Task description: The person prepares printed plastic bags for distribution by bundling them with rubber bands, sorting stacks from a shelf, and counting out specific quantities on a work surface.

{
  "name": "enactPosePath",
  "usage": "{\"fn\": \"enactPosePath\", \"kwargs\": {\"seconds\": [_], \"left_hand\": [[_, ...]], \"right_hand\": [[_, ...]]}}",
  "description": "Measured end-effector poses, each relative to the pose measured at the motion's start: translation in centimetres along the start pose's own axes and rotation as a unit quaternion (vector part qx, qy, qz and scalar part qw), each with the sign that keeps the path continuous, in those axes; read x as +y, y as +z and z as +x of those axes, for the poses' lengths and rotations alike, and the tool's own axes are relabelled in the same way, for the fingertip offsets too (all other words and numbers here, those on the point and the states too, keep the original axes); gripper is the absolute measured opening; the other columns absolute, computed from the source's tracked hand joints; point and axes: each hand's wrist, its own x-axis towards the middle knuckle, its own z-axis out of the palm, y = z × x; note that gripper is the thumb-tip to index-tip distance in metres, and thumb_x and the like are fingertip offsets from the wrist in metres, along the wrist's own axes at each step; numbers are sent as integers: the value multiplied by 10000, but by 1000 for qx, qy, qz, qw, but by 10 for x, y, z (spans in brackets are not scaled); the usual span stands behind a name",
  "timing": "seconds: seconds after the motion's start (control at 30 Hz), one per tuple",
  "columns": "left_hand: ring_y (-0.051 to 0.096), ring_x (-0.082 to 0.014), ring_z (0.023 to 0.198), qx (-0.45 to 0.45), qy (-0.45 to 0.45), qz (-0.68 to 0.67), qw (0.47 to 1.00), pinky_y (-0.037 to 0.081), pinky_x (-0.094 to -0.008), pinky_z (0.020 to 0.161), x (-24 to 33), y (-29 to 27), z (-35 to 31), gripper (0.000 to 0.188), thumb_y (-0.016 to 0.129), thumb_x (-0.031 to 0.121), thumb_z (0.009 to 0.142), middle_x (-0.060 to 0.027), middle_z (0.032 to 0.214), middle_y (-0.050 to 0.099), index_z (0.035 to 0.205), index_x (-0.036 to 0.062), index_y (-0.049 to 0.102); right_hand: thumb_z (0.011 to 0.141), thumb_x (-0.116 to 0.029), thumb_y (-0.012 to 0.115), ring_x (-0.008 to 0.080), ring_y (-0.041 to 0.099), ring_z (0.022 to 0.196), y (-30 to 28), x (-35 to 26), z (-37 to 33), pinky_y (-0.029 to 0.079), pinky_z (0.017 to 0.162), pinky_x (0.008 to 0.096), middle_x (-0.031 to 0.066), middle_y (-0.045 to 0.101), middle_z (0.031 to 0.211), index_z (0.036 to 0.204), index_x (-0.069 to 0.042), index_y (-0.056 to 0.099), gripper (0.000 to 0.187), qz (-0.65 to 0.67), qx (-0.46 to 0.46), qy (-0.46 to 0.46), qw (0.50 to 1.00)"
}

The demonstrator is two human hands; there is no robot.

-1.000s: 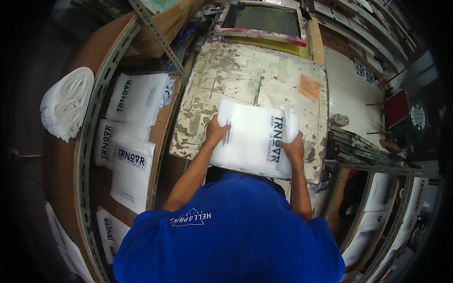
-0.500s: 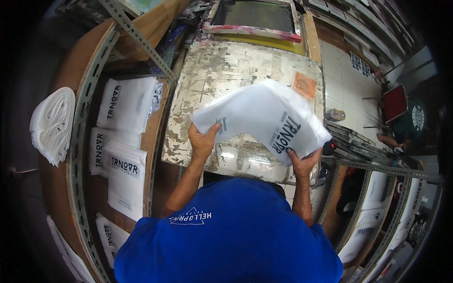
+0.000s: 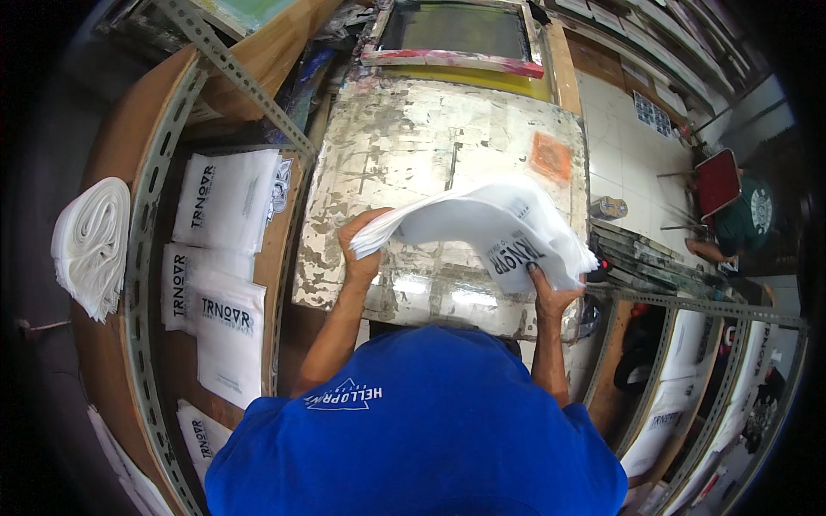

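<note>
A stack of thin, white, frosted-looking plastic bags [image 3: 465,219] with black print arches above the worktable, bent upward in the middle. My left hand [image 3: 363,248] is closed on its left end, with the fingers partly hidden by the sheets. At the right end, my right hand [image 3: 555,297] grips the stack, thumb on the printed face and the other fingers behind. The loose edges fan slightly apart at both ends. Below lies the worktable [image 3: 413,146], its pale top worn and patchy with an orange square [image 3: 551,158] at the right.
A framed printing screen [image 3: 456,39] lies at the table's far end. To the left, a metal-edged shelf [image 3: 159,172] holds piles of similar bags [image 3: 231,331], and a folded white bundle [image 3: 93,245] sits on its outer side. Another shelf [image 3: 680,297] stands right. Farther off, a person [image 3: 744,215] is by a red chair [image 3: 718,182].
The stack's left end has turned over, so its layered edge now faces me and its middle bows upward. My left hand has risen slightly; the right keeps its hold.
</note>
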Motion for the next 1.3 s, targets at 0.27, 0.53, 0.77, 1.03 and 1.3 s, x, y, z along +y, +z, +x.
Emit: {"fn": "enactPosePath", "kwargs": {"seconds": [0.27,0.53,0.77,1.03,1.3], "left_hand": [[669,-132,840,-2,-161,-44,986,543,-266,801,-13,-15,0,295,803,-21,781,-81,941,738,1058,-46,707],[685,-127,841,-25,-32,31,999,540,-266,773,-5,-13,21,208,710,44,830,-96,934,750,1029,-6,744],[735,-204,822,-173,181,63,966,567,-288,727,115,-5,100,230,759,150,806,-133,918,754,994,17,758],[745,-227,792,-310,351,194,862,578,-310,703,220,12,171,195,749,141,797,-124,861,752,934,2,755],[735,-215,820,-341,346,239,841,559,-298,739,261,-1,191,263,754,132,775,-156,920,748,978,-35,744]], "right_hand": [[575,-158,891,301,533,1232,-17,-12,7,434,1065,413,189,497,1335,1460,32,288,1088,-22,-116,-44,992],[522,-186,858,319,510,1257,-23,-14,13,420,1080,423,189,476,1355,1468,30,270,1134,-19,-139,-59,988],[481,-525,958,314,461,1308,-27,-4,12,371,1116,434,182,436,1403,1504,7,203,1379,1,-91,-26,996],[667,-863,629,340,494,1302,16,-32,31,351,1116,477,219,489,1398,1481,13,290,1243,-27,-55,-115,991],[482,-263,898,379,501,1286,76,-85,54,378,1101,452,237,529,1371,1437,35,389,1123,-111,-167,-225,953]]}}
